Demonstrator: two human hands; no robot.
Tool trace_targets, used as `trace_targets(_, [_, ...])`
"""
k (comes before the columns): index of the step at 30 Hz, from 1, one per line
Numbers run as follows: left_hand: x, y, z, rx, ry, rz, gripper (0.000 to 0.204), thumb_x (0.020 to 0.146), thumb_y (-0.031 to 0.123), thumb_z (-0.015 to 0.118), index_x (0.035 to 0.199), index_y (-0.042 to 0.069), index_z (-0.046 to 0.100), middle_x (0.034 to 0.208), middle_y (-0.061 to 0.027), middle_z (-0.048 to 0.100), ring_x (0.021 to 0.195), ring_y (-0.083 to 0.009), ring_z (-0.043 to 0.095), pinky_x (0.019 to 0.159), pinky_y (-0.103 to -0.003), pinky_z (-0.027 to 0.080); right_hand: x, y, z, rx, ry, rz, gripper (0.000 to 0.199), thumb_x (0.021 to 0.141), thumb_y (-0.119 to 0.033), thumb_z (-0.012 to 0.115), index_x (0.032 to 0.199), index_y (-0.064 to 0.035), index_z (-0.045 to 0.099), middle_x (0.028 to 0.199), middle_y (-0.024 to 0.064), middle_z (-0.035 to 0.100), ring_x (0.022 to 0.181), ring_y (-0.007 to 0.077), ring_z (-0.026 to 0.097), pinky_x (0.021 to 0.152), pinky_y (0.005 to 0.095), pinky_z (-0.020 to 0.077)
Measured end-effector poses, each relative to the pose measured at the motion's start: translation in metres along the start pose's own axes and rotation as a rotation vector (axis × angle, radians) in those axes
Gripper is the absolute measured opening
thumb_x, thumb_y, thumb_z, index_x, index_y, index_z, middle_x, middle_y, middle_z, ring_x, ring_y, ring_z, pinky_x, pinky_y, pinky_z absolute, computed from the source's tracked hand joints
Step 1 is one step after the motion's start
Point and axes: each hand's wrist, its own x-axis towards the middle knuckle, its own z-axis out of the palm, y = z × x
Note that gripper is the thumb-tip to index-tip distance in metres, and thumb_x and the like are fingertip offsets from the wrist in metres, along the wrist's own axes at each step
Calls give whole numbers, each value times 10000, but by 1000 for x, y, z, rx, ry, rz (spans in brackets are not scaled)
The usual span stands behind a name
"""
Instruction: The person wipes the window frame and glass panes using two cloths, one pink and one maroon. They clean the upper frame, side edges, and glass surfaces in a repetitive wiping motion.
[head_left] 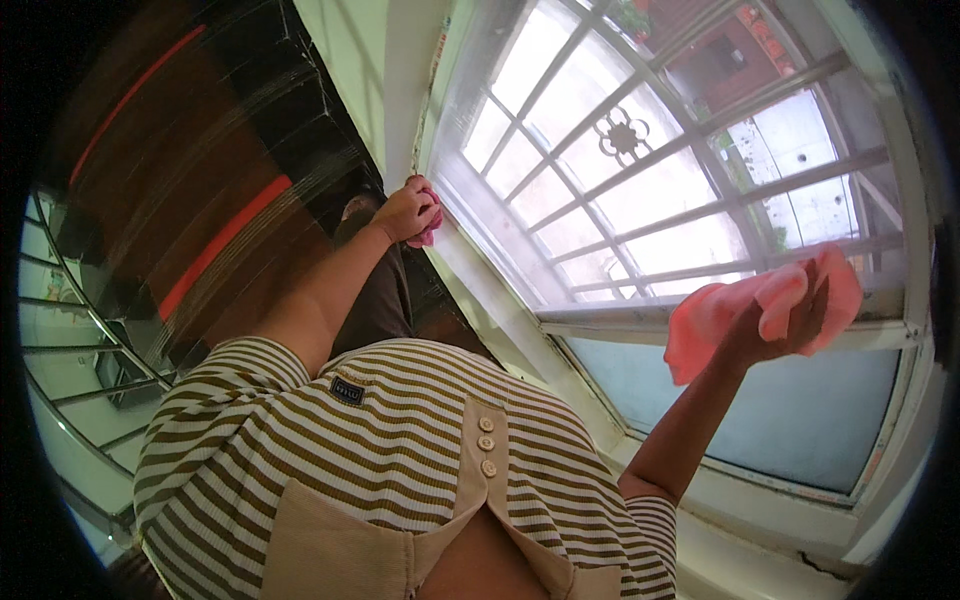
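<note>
My left hand (402,213) is closed around a small bunched deep-pink cloth (427,237), right beside the wall edge at the window's left side. What exactly it is folded into is partly hidden by my fingers. Over on the right, a larger light-pink cloth (703,318) is gripped in my right hand (758,340). It spreads out around the fingers, near the lower frame rail (620,318) of the window. The window's upper pane (585,150) is bright, with a metal grille (655,145) behind it.
Below the rail sits a frosted pane (800,410). Dark stairs (200,130) with red strips descend at the left, bordered by a curved metal railing (95,335). A white ledge (760,545) runs along the lower right.
</note>
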Motion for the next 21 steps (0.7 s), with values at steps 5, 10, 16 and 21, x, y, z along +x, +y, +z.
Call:
trace_targets(5, [-1, -6, -5, -32, 43, 4, 181, 807, 182, 660, 756, 8, 662, 1024, -151, 603, 932, -313, 603, 806, -384, 510, 8, -44, 40, 81, -47, -164, 275, 926, -164, 551, 1179, -58, 575, 1146, 126, 619, 930, 222, 621, 768, 330, 526])
trace_targets(10, [-2, -10, -11, -33, 67, -23, 186, 812, 181, 658, 770, -1, 668, 998, -140, 598, 921, -310, 603, 806, -387, 510, -37, -139, 71, 1057, -225, 468, 287, 863, 25, 587, 1118, -89, 523, 1112, 48, 574, 826, 97, 537, 574, 202, 457])
trace_targets(16, [-5, -12, -23, -86, 105, -22, 184, 816, 179, 651, 760, 4, 670, 986, -135, 596, 952, -304, 581, 813, -387, 499, -8, -128, 106, 295, -345, -431, 361, 872, -20, 539, 1229, -48, 583, 1179, 112, 620, 1063, 249, 596, 910, 366, 476])
trace_targets(21, [-7, -13, -35, -81, 136, -24, 181, 816, 168, 645, 751, 0, 668, 954, -128, 596, 947, -299, 574, 802, -391, 493, 72, -138, 138, 199, -201, -417, 336, 882, -102, 545, 1209, -64, 612, 1245, 90, 602, 1177, 265, 543, 1027, 405, 376])
